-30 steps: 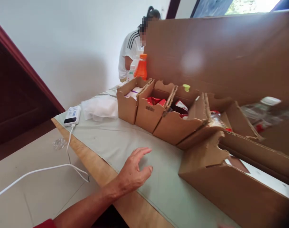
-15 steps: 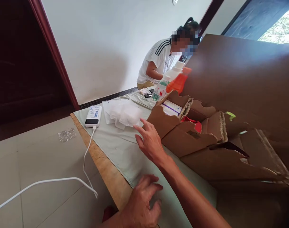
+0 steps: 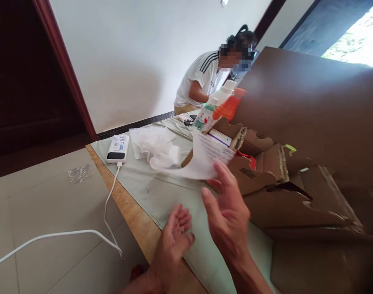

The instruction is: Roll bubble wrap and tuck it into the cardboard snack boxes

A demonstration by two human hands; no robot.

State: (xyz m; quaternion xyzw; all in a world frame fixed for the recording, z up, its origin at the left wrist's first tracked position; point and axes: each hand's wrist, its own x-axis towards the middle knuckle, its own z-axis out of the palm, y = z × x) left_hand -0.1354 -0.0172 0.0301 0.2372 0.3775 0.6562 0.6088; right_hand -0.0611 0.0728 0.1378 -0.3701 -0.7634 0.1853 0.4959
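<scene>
Right hand (image 3: 229,214) holds up a thin white sheet (image 3: 201,157) — seemingly pinched at the fingertips. Left hand (image 3: 175,232) is open, palm up, empty — over the table (image 3: 137,220) edge.

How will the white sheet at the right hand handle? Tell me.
Probably floppy: the sheet bends and curves beyond the right hand. Likely very light, since it looks thin and see-through. It may crumple, like the pile behind.

Standing in a row on the table (image 3: 134,212), cardboard boxes (image 3: 253,183). Lying just left of the boxes, a heap of bags (image 3: 157,149); lying farther left, a power bank (image 3: 117,149). Standing behind the boxes, bottles (image 3: 218,106). Hovering before the boxes, the right hand (image 3: 229,212), pinching a thin bag (image 3: 201,159); hovering before and left of them, the left hand (image 3: 174,232), fingers loose.
</scene>
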